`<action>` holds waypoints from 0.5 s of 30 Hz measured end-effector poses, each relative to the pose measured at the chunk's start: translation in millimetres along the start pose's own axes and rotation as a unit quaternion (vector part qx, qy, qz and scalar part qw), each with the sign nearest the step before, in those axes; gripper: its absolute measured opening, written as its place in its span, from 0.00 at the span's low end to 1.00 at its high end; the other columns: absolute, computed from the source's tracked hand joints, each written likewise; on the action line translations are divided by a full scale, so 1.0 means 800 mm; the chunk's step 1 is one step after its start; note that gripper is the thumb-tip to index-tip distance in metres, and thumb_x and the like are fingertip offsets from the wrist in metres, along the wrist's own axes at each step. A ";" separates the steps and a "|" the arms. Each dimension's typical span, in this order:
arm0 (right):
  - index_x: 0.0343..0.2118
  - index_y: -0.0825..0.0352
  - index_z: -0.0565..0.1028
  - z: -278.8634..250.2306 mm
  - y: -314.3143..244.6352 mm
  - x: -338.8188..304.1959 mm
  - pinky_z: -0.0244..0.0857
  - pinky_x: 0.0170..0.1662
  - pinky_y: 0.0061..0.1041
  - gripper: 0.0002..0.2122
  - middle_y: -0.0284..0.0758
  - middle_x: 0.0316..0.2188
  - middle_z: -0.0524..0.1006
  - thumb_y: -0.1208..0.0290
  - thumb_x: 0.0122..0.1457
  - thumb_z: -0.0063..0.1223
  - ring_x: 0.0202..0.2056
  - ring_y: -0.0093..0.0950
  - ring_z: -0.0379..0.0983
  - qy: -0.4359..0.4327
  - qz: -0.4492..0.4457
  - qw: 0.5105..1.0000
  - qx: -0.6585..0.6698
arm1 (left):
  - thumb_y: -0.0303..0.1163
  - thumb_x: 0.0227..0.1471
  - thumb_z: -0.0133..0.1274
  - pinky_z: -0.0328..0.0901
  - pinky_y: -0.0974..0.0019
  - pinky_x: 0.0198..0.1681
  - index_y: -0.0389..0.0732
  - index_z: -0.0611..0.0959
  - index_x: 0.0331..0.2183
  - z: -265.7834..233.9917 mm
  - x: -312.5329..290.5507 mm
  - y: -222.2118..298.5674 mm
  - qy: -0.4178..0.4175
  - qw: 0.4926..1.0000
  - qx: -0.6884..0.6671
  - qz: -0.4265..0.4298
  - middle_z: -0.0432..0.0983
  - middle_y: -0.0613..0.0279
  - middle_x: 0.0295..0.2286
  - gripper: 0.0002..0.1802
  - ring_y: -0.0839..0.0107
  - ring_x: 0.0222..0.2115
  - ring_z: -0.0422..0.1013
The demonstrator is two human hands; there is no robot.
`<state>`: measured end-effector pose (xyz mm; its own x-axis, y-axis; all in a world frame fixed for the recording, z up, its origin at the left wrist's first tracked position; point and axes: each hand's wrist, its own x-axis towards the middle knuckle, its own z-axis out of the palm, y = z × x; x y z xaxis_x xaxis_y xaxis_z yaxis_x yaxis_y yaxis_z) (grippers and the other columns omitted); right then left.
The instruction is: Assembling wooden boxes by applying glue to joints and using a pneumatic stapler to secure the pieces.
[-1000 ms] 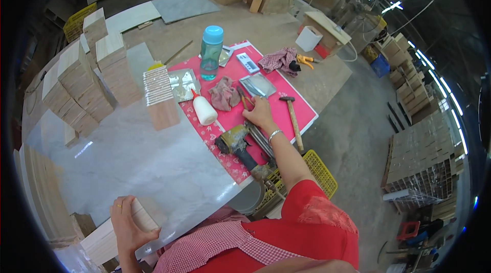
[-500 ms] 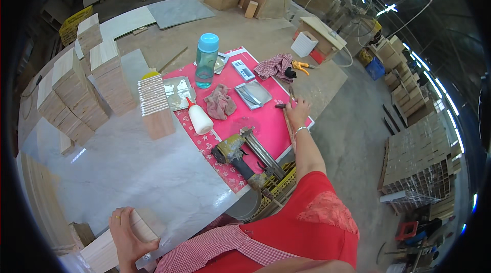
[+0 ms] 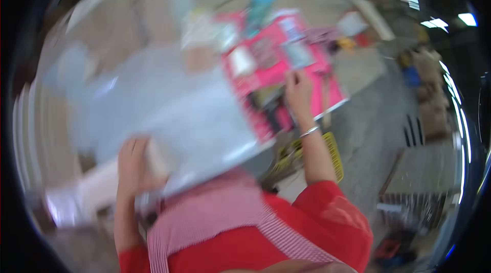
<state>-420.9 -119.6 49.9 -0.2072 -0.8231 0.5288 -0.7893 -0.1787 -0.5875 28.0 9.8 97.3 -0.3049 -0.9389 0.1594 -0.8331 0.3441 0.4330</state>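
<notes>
Motion blur smears most of this view. At the lower left, my left hand (image 3: 134, 168) is closed over a pale wooden block (image 3: 159, 161) at the near edge of the grey-white tabletop (image 3: 179, 99). My right hand (image 3: 298, 91) is above the pink mat (image 3: 319, 58), its fingers bent downward beside a nail gun (image 3: 265, 103). Whether those fingers grip the nail gun is too blurred to make out. A hammer (image 3: 326, 101) with a wooden handle lies right of this hand, apart from it. Beyond the nail gun are a white glue bottle (image 3: 242, 62) and a crumpled cloth (image 3: 264, 52).
A blue-capped bottle (image 3: 262, 4) stands at the mat's far side. Near orange pliers (image 3: 347, 44) lies a checked cloth (image 3: 321, 35). Stacked pale boards line the table's left. A yellow basket (image 3: 332, 158) is below the mat's near right edge.
The view has swung, blurring the scene. My right hand has left the hammer and moved left, beside the nail gun. My left hand stays on the wooden block.
</notes>
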 end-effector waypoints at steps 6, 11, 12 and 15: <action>0.29 0.71 0.73 0.052 -0.164 -0.124 0.63 0.31 0.27 0.13 0.36 0.24 0.75 0.67 0.66 0.43 0.27 0.23 0.71 -0.264 0.062 0.944 0.188 | 0.49 0.22 0.65 0.62 0.54 0.46 0.36 0.74 0.45 0.000 0.027 0.007 0.040 0.997 -0.008 0.059 0.71 0.51 0.39 0.44 0.52 0.42 0.68; 0.53 0.72 0.70 0.084 -0.255 -0.170 0.63 0.53 0.28 0.19 0.41 0.49 0.74 0.62 0.69 0.35 0.50 0.28 0.71 -0.313 0.066 0.860 0.397 | 0.48 0.23 0.65 0.62 0.56 0.46 0.37 0.74 0.44 0.006 0.008 0.007 0.025 0.999 -0.019 0.015 0.71 0.53 0.38 0.43 0.53 0.41 0.68; 0.53 0.72 0.70 0.087 -0.263 -0.174 0.63 0.53 0.28 0.19 0.41 0.49 0.74 0.62 0.69 0.35 0.50 0.28 0.71 -0.312 0.060 0.863 0.394 | 0.48 0.23 0.65 0.62 0.56 0.46 0.37 0.74 0.44 0.004 0.007 0.009 0.031 0.999 -0.020 0.017 0.71 0.53 0.38 0.43 0.53 0.41 0.68; 0.61 0.74 0.58 0.091 -0.280 -0.183 0.53 0.62 0.30 0.23 0.47 0.58 0.65 0.66 0.68 0.35 0.60 0.32 0.62 -0.332 0.018 0.840 0.429 | 0.47 0.23 0.64 0.63 0.55 0.46 0.37 0.74 0.44 0.004 0.008 0.013 0.045 0.998 -0.029 0.034 0.71 0.52 0.38 0.42 0.54 0.41 0.68</action>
<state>-171.5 1.5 59.5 0.3705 -0.9046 0.2109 -0.0229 -0.2359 -0.9715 16.0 7.3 99.6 -0.3138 -0.9108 0.2684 -0.7830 0.4081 0.4694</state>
